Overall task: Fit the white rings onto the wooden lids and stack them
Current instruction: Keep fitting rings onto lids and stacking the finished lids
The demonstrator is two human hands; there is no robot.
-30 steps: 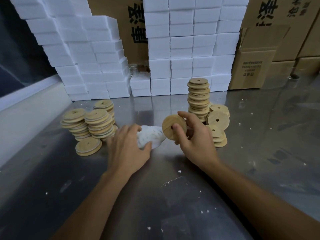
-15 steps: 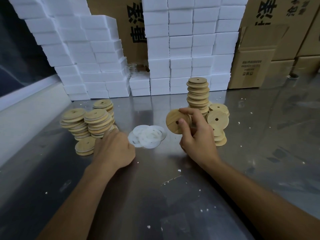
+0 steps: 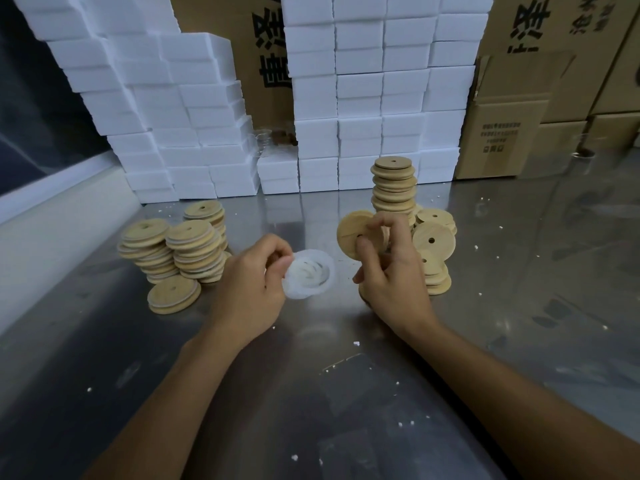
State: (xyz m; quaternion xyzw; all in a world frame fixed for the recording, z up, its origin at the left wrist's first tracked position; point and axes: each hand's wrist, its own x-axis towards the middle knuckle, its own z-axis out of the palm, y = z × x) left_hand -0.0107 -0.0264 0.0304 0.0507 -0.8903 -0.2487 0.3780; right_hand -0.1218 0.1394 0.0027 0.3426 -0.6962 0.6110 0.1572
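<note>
Metal table [image 3: 519, 306], scattered white crumbs. Left hand [image 3: 251, 289] pinches white rings [image 3: 310, 277]; number unclear. Right hand [image 3: 391, 278] grips one wooden lid [image 3: 351, 233] on edge. Stacked lids [image 3: 173, 251] at left; tall lid stack [image 3: 394, 188] and loose lids [image 3: 433, 237] behind right hand. White foam blocks [image 3: 360, 98] and cardboard boxes [image 3: 502, 133] at rear.

Both forearms reached up from the lower frame toward its centre. The left hand [image 3: 249, 289] had thumb and fingers curled in a pinch; the right hand [image 3: 388, 271], just right of centre, had its fingers curled in a grip.
</note>
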